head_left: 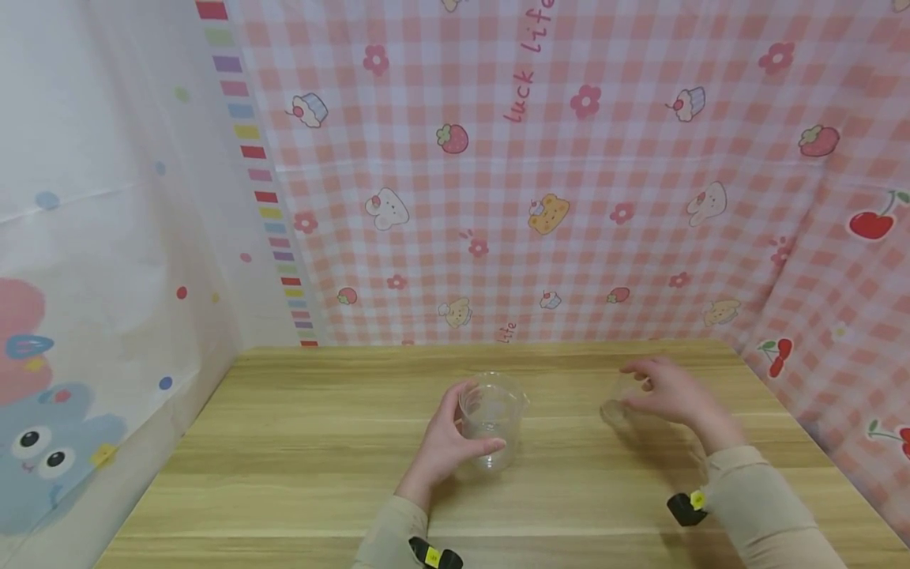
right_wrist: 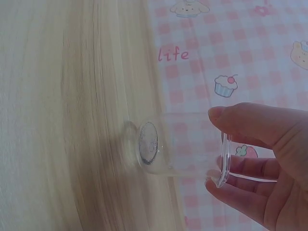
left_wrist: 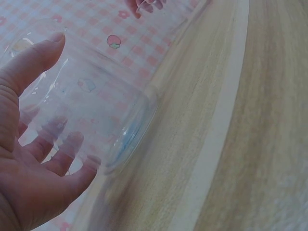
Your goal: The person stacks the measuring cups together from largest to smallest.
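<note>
Holding clear cup point(head_left: 498, 415), left hand point(head_left: 449, 440) wrapped round, right hand point(head_left: 668, 393) pinching smaller cup point(right_wrist: 190, 144), perhaps lifted, toward table's far edge point(head_left: 398, 356).

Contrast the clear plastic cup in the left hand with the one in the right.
The left clear plastic cup looks larger in the head view than the right clear plastic cup. The left hand grips the left one round its side; the right hand holds the right one near its rim. Both are see-through.
</note>
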Tool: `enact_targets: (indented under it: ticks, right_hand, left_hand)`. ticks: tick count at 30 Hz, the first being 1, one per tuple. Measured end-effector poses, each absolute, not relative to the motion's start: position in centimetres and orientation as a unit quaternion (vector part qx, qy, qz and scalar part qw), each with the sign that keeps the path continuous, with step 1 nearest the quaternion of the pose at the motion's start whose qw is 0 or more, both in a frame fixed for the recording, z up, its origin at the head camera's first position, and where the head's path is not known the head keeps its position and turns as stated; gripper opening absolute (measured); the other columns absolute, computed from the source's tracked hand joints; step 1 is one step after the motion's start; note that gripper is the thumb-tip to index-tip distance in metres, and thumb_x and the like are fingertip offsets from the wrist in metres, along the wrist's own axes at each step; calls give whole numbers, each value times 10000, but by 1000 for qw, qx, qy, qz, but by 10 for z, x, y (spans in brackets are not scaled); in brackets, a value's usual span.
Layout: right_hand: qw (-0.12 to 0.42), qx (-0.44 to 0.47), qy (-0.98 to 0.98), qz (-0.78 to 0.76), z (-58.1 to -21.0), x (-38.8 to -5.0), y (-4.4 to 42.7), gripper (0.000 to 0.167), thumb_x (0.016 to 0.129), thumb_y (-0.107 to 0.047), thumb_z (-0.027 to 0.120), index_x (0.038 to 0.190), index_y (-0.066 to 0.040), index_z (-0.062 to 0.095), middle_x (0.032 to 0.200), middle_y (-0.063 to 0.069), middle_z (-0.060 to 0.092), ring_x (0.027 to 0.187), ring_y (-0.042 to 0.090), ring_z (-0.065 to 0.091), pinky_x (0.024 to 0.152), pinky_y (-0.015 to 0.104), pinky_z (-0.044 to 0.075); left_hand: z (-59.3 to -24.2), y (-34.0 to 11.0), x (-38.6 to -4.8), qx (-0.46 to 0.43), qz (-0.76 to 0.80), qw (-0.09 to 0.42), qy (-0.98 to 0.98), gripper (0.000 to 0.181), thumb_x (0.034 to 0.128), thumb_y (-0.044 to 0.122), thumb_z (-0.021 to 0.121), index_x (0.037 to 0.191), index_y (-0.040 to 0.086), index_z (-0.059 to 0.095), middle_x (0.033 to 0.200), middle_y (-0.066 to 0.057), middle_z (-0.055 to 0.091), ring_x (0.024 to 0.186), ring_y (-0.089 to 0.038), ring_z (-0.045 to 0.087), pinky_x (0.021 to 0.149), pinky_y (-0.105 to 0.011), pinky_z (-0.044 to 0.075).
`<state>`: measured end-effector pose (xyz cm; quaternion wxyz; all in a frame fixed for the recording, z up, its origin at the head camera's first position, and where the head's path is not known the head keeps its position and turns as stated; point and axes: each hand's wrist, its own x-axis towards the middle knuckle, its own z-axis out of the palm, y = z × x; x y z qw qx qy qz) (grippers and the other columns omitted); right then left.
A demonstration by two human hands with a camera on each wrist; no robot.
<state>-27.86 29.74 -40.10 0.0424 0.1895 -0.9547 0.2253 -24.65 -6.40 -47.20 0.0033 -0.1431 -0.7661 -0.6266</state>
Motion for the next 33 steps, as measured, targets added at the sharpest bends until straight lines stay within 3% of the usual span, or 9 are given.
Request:
enact_targets:
  ticks: [13,33]
  right_hand:
    - [35,192,-954,229,-400,-277,284,467,862,-221,765,1248,-2,618,1222,262,571,999,376,611,795,519,541]
    - [50,213,-949,225,-393,-276,262,462,845,-216,785,1229,-11,630,1185,220,605,955,331,627,776,488,553]
  left_hand:
    - [-472,-63,-247,-142,-628,3,-765,931,712,184,908,1474,165,374,1467,-101,453,1311,-401,442,1058,-604,365]
    - [-473,-64,-247,-141,-625,5,-767,937,701,223,918,1466,180,379,1459,-77,458,1297,-372,454,1042,-596,390]
